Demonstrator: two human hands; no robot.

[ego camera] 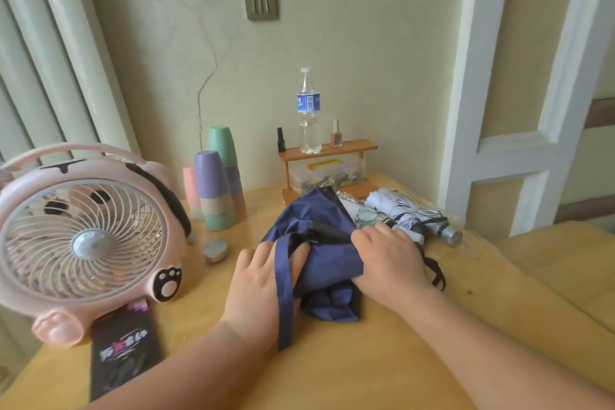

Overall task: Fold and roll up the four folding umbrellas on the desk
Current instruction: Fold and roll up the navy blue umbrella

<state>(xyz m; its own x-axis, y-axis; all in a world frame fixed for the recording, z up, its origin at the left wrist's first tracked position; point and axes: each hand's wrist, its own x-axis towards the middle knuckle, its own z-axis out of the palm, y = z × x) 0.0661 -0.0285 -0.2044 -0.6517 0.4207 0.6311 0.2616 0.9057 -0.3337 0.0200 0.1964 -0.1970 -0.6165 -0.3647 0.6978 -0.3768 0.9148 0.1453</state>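
A navy blue folding umbrella [327, 258] lies loose and crumpled in the middle of the wooden desk [382, 359]. Its blue strap [284, 293] drapes over my left hand [263, 286], which rests against the left side of the fabric with fingers extended. My right hand [387, 260] grips the fabric and a black rib on the right side. Behind my right hand lie a patterned silver umbrella [357, 211] and a white striped umbrella [416, 215] with a silver handle end. A black wrist strap [436, 271] trails out to the right.
A pink desk fan [83, 240] stands at the left, a black printed sleeve [124, 349] lying in front of it. Stacked pastel cups [216, 186], a small tin [215, 250], and a wooden shelf [327, 148] with a water bottle [308, 110] and nail polish stand behind.
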